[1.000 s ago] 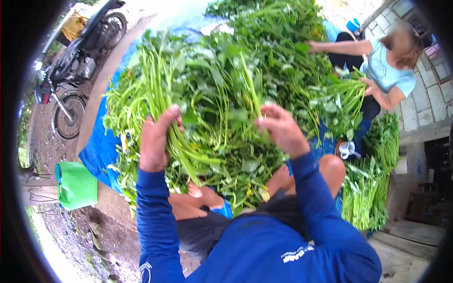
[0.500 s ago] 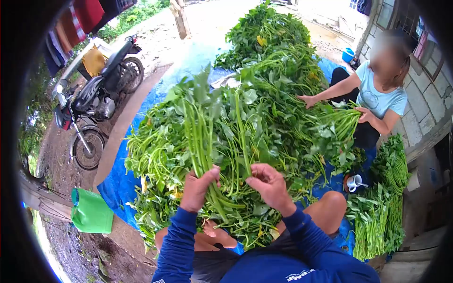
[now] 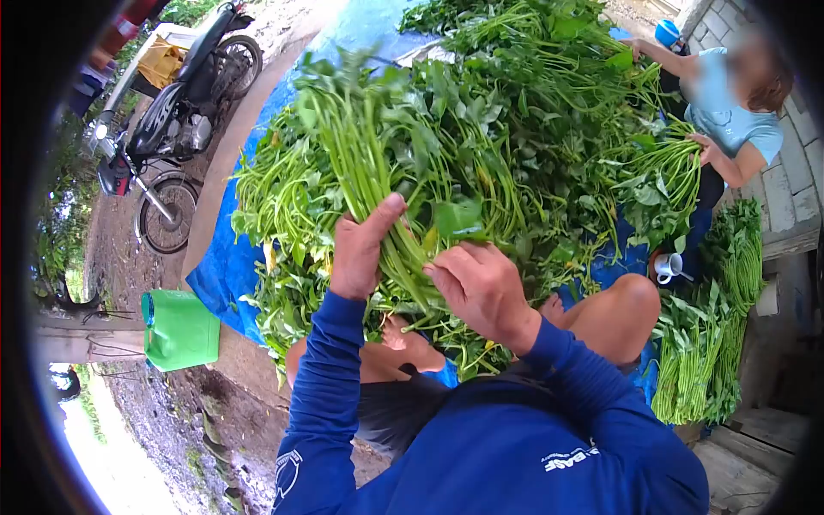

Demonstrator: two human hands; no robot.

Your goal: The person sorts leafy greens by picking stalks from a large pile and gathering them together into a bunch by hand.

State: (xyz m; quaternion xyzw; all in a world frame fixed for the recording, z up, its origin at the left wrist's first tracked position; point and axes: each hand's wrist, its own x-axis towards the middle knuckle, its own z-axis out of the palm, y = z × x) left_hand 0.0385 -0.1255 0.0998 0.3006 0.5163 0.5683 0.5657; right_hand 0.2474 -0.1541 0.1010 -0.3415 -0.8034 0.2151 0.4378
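Note:
My left hand (image 3: 364,249) is wrapped round a bunch of long green stems (image 3: 350,150), whose leafy tops point up and away. Just right of the bunch's lower ends, my right hand (image 3: 482,287) is closed in a pinch. A green leaf (image 3: 459,219) shows right above its fingers, but what they grip is mostly hidden. Beneath and beyond both hands spreads a large heap of leafy greens (image 3: 549,129) on a blue tarp (image 3: 225,279).
A co-worker (image 3: 725,112) at the right holds another bunch. Below are a white cup (image 3: 667,267) and stacked bundles (image 3: 687,369). A green container (image 3: 180,330) and a motorcycle (image 3: 172,129) stand at the left.
My right hand has come closer to the bunch in my left hand, and the upright stem it held no longer shows. The co-worker's free arm reaches farther up the heap.

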